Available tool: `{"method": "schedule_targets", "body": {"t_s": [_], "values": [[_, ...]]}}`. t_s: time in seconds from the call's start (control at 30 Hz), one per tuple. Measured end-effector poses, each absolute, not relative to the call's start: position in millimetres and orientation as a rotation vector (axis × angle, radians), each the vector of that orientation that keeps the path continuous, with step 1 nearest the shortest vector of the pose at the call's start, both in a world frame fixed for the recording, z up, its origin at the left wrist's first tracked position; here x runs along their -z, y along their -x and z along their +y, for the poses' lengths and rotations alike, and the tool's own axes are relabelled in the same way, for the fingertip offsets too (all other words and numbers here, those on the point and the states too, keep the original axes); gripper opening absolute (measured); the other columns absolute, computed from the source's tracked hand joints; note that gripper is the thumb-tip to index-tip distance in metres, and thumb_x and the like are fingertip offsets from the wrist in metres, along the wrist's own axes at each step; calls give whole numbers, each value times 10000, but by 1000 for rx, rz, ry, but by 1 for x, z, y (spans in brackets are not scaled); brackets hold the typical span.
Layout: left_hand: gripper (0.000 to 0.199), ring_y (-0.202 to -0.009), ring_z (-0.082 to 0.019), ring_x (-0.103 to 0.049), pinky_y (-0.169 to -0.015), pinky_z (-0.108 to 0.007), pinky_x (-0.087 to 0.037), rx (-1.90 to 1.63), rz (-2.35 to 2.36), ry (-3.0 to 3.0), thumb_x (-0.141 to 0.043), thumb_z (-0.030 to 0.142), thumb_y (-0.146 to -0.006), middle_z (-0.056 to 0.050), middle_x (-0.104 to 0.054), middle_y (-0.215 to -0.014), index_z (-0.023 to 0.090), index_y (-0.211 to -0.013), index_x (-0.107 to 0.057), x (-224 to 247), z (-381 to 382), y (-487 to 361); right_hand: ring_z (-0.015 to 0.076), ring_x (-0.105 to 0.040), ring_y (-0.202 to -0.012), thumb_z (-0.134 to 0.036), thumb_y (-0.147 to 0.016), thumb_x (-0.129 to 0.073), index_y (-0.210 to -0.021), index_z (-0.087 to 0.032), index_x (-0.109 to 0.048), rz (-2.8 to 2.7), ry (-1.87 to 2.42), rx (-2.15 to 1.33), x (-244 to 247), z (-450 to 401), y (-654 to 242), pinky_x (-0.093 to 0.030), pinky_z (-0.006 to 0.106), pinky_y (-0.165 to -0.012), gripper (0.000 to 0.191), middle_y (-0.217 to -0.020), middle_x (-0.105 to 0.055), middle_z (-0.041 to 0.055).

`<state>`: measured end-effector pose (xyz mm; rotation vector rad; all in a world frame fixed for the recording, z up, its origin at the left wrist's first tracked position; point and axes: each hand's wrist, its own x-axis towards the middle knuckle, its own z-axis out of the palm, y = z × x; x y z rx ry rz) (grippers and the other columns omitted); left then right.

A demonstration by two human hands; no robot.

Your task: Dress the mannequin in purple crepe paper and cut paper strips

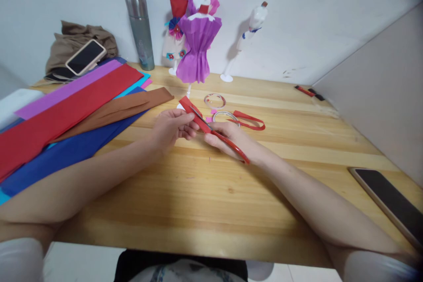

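My left hand [176, 125] pinches a folded strip of red crepe paper [187, 105] between thumb and fingers over the middle of the table. My right hand [228, 136] grips red-handled scissors [236, 147], whose blades lie along the strip and reach toward my left thumb. How far the blades have gone into the paper I cannot tell. A narrow loop of red paper [256, 120] rests on the table beyond my right hand. Two rolls of tape lie behind my hands: a clear roll [215, 101] and another roll [226, 117] partly hidden by my right hand. Small pink scraps [211, 116] are near them.
Folded crepe paper [72, 112] in several colours covers the left side. Behind stand a bottle [141, 31], dress forms in paper, one with a purple dress [198, 48], and a leaning white form [257, 17]. Phones lie at back left [86, 57] and front right [393, 202].
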<state>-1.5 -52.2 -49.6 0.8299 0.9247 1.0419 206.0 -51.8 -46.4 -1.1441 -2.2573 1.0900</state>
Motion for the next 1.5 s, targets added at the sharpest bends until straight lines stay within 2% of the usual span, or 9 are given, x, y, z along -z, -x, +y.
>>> {"method": "schedule_targets", "body": {"t_s": [0.17, 0.43, 0.6, 0.9, 1.23, 1.5], "values": [[273, -474, -92, -624, -482, -193, -465, -1028, 914, -827, -687, 126, -947, -60, -738, -649, 110, -675, -692, 52, -50, 3, 138, -333, -592, -915, -865, -531, -795, -220, -579, -2267, 1176, -1066, 47, -52, -205, -253, 325, -565, 700, -657, -394, -26], [258, -491, -115, -644, -502, -215, -482, -1069, 900, -854, -782, 259, -896, -63, -724, -650, 115, -695, -711, 57, -44, 9, 139, -348, -603, -905, -871, -552, -753, -231, -523, -2272, 1184, -1078, 44, -54, -205, -264, 322, -574, 685, -656, -381, -27], [227, -495, -115, -633, -503, -221, -480, -1113, 903, -880, -787, 245, -861, -65, -718, -649, 114, -693, -709, 58, -45, 8, 142, -361, -611, -866, -894, -585, -753, -235, -518, -2257, 1175, -1093, 48, -53, -206, -269, 327, -574, 650, -665, -392, -19], [255, -491, -115, -641, -484, -203, -477, -1150, 938, -892, -770, 195, -888, -57, -705, -622, 123, -663, -673, 54, -47, 6, 151, -384, -631, -840, -922, -567, -734, -235, -505, -2227, 1133, -1028, 64, -49, -209, -291, 336, -584, 636, -686, -412, -12], [222, -496, -113, -644, -477, -204, -469, -1158, 940, -873, -772, 197, -872, -60, -712, -644, 111, -686, -687, 53, -47, 7, 120, -293, -571, -927, -859, -557, -665, -256, -420, -2235, 1156, -1097, 52, -51, -204, -215, 315, -536, 712, -631, -327, -42], [251, -488, -115, -643, -471, -202, -463, -1156, 931, -882, -762, 218, -881, -61, -702, -630, 115, -669, -676, 54, -46, 7, 125, -300, -578, -880, -895, -558, -675, -255, -419, -2214, 1128, -1137, 53, -53, -205, -226, 316, -533, 677, -634, -329, -37]]}}
